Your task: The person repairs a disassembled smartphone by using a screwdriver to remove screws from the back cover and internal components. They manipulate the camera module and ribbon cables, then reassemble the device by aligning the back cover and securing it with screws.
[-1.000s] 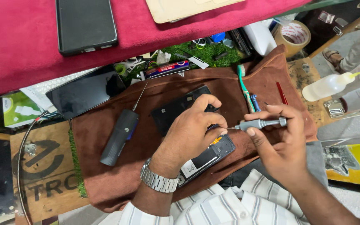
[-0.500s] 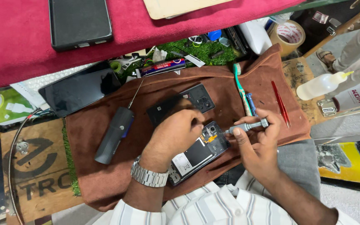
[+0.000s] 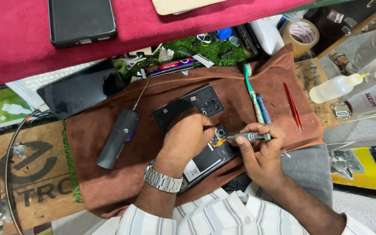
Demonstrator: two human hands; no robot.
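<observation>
- One red cloth (image 3: pixel 14 48) spans the top of the frame; on it lies one dark phone (image 3: pixel 82 21) at upper left.
- One brown cloth (image 3: pixel 109 182) covers the middle, and the work goes on over it.
- One brown cardboard sheet (image 3: pixel 35 182) with large dark lettering lies at lower left.
- One opened phone (image 3: pixel 207 159), its insides showing, sits at centre; one detached black back cover (image 3: pixel 201 102) lies just above it.
- Two hands: the left hand (image 3: pixel 188 135) rests curled over the opened phone, fingers bent down onto it; the right hand (image 3: pixel 262 152) pinches one small metal screwdriver (image 3: pixel 251 137), its tip at the phone's upper end.
- One dark glass panel (image 3: pixel 81 93) lies left of centre.
- One grey electric screwdriver (image 3: pixel 118 137) lies left of the hands.
- One green-and-white box (image 3: pixel 5 106) sits at the left edge.
- One white squeeze bottle (image 3: pixel 334 87) lies at right.
- One tape roll (image 3: pixel 301 35) sits at upper right.
- One toothbrush (image 3: pixel 252 93) and one pair of red tweezers (image 3: pixel 293 106) lie right of centre.
</observation>
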